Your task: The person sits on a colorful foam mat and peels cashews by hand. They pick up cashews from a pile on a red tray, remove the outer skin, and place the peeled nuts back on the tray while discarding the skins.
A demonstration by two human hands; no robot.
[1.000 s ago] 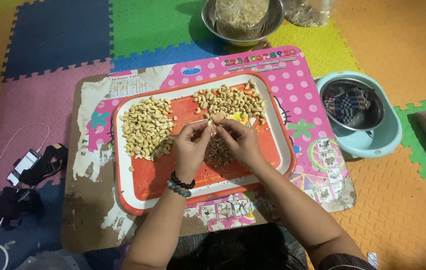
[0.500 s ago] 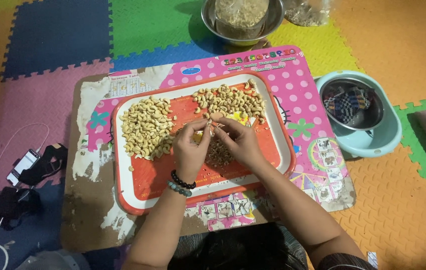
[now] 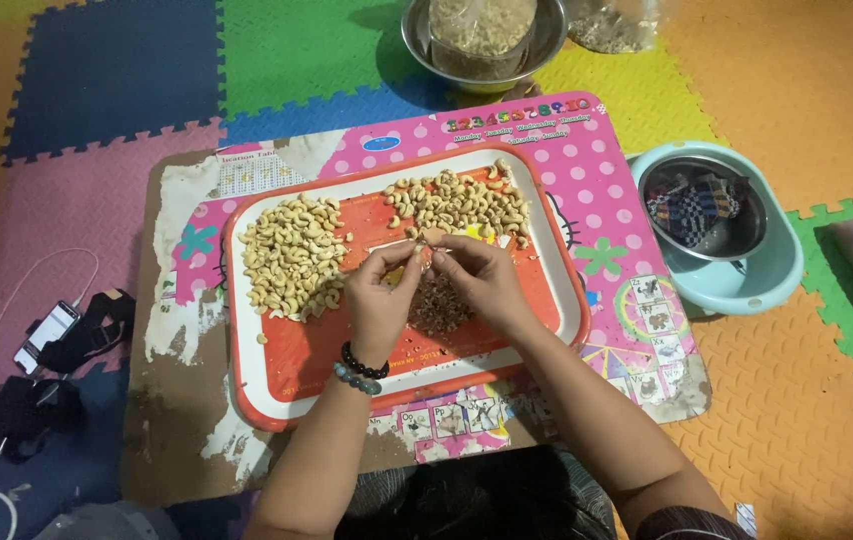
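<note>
Right now your left hand [image 3: 379, 295] and right hand [image 3: 482, 280] meet over the tray [image 3: 292, 365], fingers pinched tight on one nut [image 3: 425, 243] between them, just above the brown peel pile [image 3: 439, 305].

A clear plastic bag [image 3: 482, 30] stands in the steel bowl [image 3: 417, 35]; lit phone screen [image 3: 45, 337] far left.

The light is soft and a bit warm, and it falls evenly from above. The foam floor mat [image 3: 807, 90] looks bright. Small dark shadows sit under the hands and beside the steel bowl [image 3: 427, 45]. The red tray [image 3: 277, 385] shines a little. The picture is sharp, only slightly grainy, with darker corners.
</note>
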